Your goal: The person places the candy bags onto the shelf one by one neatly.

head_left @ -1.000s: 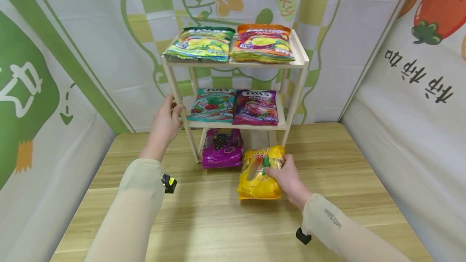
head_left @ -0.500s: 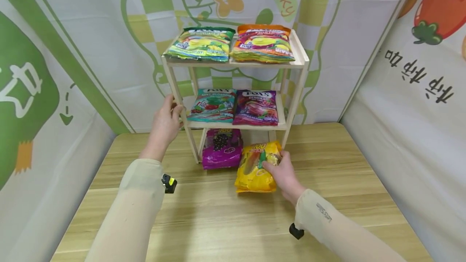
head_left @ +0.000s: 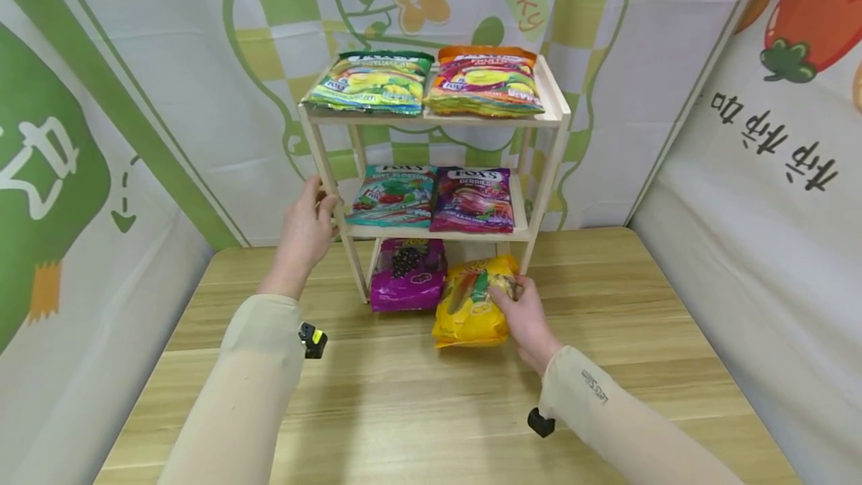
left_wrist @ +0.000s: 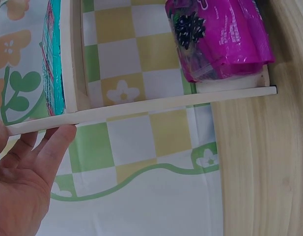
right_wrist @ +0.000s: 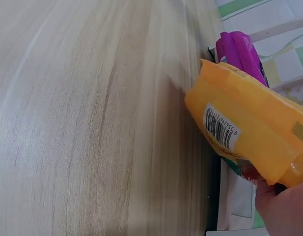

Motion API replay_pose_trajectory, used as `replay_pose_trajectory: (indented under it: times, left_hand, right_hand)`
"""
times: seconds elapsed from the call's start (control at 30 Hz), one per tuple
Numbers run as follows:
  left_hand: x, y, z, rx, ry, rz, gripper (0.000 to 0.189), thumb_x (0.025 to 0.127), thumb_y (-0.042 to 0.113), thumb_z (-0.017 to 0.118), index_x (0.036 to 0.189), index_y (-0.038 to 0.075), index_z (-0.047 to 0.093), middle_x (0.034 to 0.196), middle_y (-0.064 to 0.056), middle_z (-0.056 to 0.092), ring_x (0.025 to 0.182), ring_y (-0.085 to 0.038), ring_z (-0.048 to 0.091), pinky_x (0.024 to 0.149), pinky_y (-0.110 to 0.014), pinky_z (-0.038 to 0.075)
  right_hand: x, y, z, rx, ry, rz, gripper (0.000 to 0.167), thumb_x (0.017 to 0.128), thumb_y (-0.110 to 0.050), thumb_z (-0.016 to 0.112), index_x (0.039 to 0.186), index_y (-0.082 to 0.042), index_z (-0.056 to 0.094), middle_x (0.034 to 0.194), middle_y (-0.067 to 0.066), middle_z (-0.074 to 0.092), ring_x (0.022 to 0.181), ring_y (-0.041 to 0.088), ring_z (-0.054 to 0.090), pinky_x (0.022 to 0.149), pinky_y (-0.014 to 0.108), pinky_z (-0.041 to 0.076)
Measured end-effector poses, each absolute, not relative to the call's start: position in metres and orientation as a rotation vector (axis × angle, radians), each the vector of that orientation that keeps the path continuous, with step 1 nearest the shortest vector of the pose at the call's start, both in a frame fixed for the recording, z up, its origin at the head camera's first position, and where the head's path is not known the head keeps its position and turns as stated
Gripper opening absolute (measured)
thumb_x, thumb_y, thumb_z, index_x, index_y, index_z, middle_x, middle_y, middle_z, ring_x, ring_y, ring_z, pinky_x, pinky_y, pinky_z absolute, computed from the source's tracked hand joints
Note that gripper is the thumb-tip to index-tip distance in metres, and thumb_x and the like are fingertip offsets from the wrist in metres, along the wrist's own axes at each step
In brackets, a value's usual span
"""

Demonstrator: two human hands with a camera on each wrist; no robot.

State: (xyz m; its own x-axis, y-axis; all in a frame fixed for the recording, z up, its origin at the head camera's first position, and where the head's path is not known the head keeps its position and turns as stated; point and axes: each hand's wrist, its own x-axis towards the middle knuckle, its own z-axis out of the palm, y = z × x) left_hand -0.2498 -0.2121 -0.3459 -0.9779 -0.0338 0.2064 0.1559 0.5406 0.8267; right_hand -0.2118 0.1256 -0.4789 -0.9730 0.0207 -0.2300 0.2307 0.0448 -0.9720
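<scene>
My right hand (head_left: 528,324) grips the right side of a yellow candy bag (head_left: 471,320), tilted at the front of the wooden shelf's (head_left: 438,232) bottom tier. In the right wrist view the yellow bag's barcoded back (right_wrist: 239,118) hides most of the fingers. My left hand (head_left: 306,234) holds the shelf's left front post (head_left: 325,163), thumb on one side and fingers on the other. Beside the yellow bag, a purple candy bag (head_left: 408,279) lies on the bottom tier; it also shows in the left wrist view as a magenta bag (left_wrist: 230,39).
Teal (head_left: 396,197) and dark purple (head_left: 474,200) candy bags lie on the middle tier. Green (head_left: 373,82) and orange-red (head_left: 486,82) bags lie on top. The shelf stands on a wood-grain table (head_left: 404,410), with printed cloth walls (head_left: 168,21) behind and at both sides.
My right hand has moved the yellow bag a little left and back toward the bottom tier, close against the purple bag. The left hand stays on the post.
</scene>
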Motion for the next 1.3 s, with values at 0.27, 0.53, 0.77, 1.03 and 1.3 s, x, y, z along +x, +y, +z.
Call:
replay_pose_trajectory:
  times: [0.27,0.53,0.77,1.03,1.3]
  left_hand:
    - [-0.250,-0.213,-0.348,-0.107,-2.579,-1.406,0.038,0.113,0.018,0.035,0.149,0.005,0.035,0.144,-0.029,0.051,0.134,-0.045,0.051,0.097,-0.049,0.057]
    - [-0.249,-0.212,-0.347,-0.104,-2.576,-1.403,0.038,0.113,0.018,0.035,0.148,0.006,0.035,0.143,-0.028,0.052,0.134,-0.045,0.052,0.097,-0.049,0.057]
    - [-0.249,-0.213,-0.347,-0.107,-2.571,-1.412,0.038,0.113,0.019,0.035,0.149,0.007,0.035,0.144,-0.028,0.051,0.135,-0.044,0.051,0.098,-0.049,0.057]
    - [-0.250,-0.213,-0.346,-0.104,-2.574,-1.417,0.037,0.113,0.020,0.035,0.148,0.007,0.036,0.144,-0.027,0.052,0.134,-0.044,0.052,0.098,-0.049,0.057]
    - [-0.250,-0.212,-0.346,-0.103,-2.572,-1.414,0.038,0.113,0.019,0.036,0.148,0.007,0.036,0.144,-0.027,0.052,0.135,-0.044,0.051,0.098,-0.048,0.057]
  right_hand:
    - [-0.211,0.124,-0.478,0.236,2.081,-2.135,0.071,0.104,-0.023,0.061,0.157,-0.002,0.020,0.153,0.029,0.040,0.133,0.038,0.051,0.116,0.048,0.042]
    - [-0.206,0.126,-0.476,0.003,2.130,-2.076,0.108,0.090,-0.006,0.075,0.164,-0.023,-0.002,0.173,0.007,0.000,0.157,0.028,0.009,0.128,0.046,0.017]
    - [-0.204,0.132,-0.479,-0.367,2.370,-1.699,0.115,0.085,-0.009,0.084,0.160,-0.050,0.007,0.171,-0.001,-0.015,0.156,0.040,0.002,0.121,0.066,0.018]
    - [-0.202,0.134,-0.479,-0.718,2.614,-1.235,0.090,0.084,-0.010,0.085,0.158,-0.032,0.040,0.168,-0.003,-0.028,0.156,0.044,-0.002,0.118,0.057,0.036]
    - [-0.203,0.137,-0.482,-0.959,2.935,-0.940,0.051,0.086,-0.018,0.084,0.133,-0.009,0.067,0.171,0.014,0.012,0.145,0.050,0.033,0.113,0.063,0.039]
